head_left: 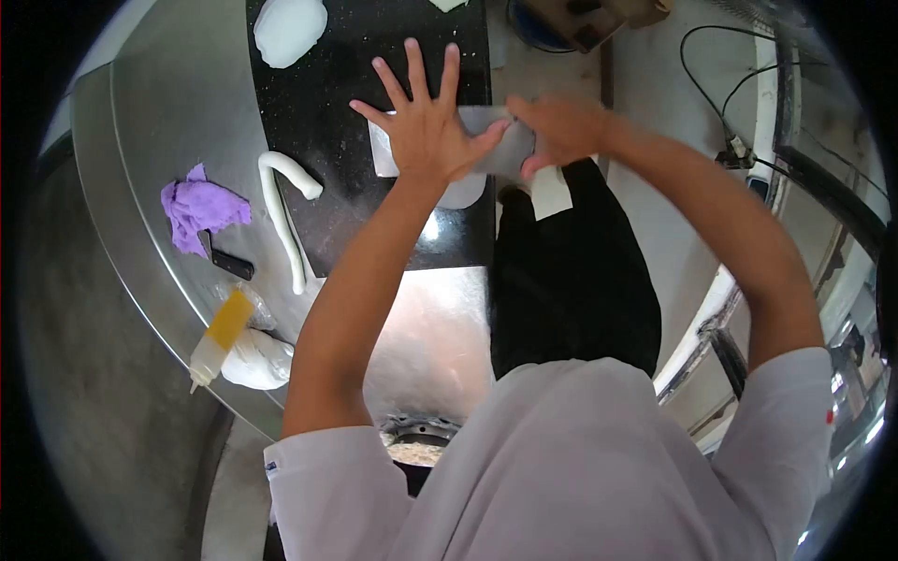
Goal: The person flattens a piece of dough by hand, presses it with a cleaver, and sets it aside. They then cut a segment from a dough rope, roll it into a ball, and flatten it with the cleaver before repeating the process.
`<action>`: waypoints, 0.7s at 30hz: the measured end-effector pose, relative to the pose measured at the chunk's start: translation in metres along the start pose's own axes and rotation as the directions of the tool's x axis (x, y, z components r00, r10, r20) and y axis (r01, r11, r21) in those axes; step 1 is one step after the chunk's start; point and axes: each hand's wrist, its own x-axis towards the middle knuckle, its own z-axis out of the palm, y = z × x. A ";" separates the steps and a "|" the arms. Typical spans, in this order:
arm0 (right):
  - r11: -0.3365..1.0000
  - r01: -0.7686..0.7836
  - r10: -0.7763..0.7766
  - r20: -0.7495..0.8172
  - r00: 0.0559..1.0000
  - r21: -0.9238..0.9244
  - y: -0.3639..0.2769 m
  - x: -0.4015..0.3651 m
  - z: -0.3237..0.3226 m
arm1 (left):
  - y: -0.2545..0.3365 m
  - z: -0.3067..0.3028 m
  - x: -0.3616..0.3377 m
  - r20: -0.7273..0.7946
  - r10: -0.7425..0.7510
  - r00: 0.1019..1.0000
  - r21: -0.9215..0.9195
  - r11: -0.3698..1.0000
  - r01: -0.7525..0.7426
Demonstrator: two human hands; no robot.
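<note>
My left hand [428, 138] lies flat with fingers spread, pressing on the broad flat blade of a cleaver [510, 150] over the black board [351, 224]. At the blade's right end, my right hand [561, 131] is closed around what appears to be its handle, which the fingers hide. A rounded pale flat piece [463, 194] shows just below the blade. To the left, a bent white dough rope [271, 201] rests across the board's edge. A smooth white dough lump [290, 31] sits at the board's far left.
On the steel counter [168, 103] lie a purple cloth [204, 208], a black-handled tool [231, 265], a squeeze bottle with yellow liquid [223, 332] and a white plastic bag [259, 360]. Cables [697, 79] run at the right. A cardboard box [589, 21] stands at the far side.
</note>
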 end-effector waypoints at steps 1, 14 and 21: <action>0.994 0.093 -0.097 -0.075 0.992 -0.063 0.010 0.007 -0.017 | -0.002 0.001 0.009 0.006 0.008 1.000 0.004 1.000 -0.008; 0.991 0.124 -0.127 -0.061 0.990 -0.044 0.029 0.016 -0.033 | 0.000 0.008 0.031 -0.050 0.011 0.999 0.018 1.000 -0.010; 0.990 0.137 -0.133 -0.107 0.985 0.028 0.004 0.019 -0.022 | -0.034 -0.004 0.034 -0.026 0.143 0.989 0.005 0.990 -0.143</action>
